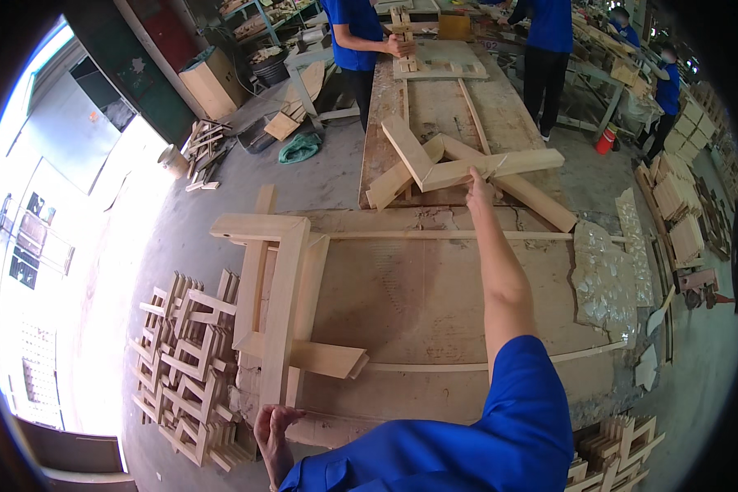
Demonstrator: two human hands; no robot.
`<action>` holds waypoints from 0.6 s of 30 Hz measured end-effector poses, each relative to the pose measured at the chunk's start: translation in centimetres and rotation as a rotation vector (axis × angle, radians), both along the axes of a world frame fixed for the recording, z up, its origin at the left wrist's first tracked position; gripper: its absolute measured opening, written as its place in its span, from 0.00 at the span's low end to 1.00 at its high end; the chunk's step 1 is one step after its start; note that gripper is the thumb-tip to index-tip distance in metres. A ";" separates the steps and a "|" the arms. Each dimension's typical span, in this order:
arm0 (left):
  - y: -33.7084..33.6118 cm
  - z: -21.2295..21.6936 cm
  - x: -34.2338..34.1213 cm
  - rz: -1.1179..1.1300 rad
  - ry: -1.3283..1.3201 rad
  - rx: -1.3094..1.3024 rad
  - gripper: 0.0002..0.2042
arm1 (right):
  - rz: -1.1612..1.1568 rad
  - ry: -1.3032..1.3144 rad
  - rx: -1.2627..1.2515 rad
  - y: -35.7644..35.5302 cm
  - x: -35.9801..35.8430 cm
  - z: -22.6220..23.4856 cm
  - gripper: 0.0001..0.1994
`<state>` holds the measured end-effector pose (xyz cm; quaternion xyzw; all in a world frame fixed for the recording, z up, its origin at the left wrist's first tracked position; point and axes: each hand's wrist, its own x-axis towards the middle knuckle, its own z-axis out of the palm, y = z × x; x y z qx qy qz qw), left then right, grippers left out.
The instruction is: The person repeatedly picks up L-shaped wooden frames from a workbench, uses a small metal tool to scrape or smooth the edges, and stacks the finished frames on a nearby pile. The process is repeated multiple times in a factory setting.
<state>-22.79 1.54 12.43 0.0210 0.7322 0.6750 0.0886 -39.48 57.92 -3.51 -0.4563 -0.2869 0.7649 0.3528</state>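
My right hand reaches far across the workbench and grips the edge of a pale wooden frame piece lying crossed over other boards at the far end. My left hand rests with fingers apart on the near edge of the bench, holding nothing, just below a stack of joined wooden bars that lies at the bench's left side. Both arms wear blue sleeves.
Several small wooden lattice frames are piled on the floor at left, and more at lower right. Other people in blue work at a further bench. Wood scraps, a green cloth and stacked boards lie around.
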 end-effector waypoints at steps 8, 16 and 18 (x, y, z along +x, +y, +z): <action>3.9 -1.1 -4.4 -0.212 -0.020 0.099 0.14 | 0.188 0.085 0.084 -12.5 14.6 3.3 0.14; 14.7 -2.5 -5.5 -0.697 -0.374 0.634 0.36 | 0.096 0.253 0.043 -30.4 31.4 11.4 0.11; 14.2 -0.9 -4.1 -0.772 -0.405 0.770 0.34 | 0.136 0.270 0.007 -33.6 33.1 11.1 0.10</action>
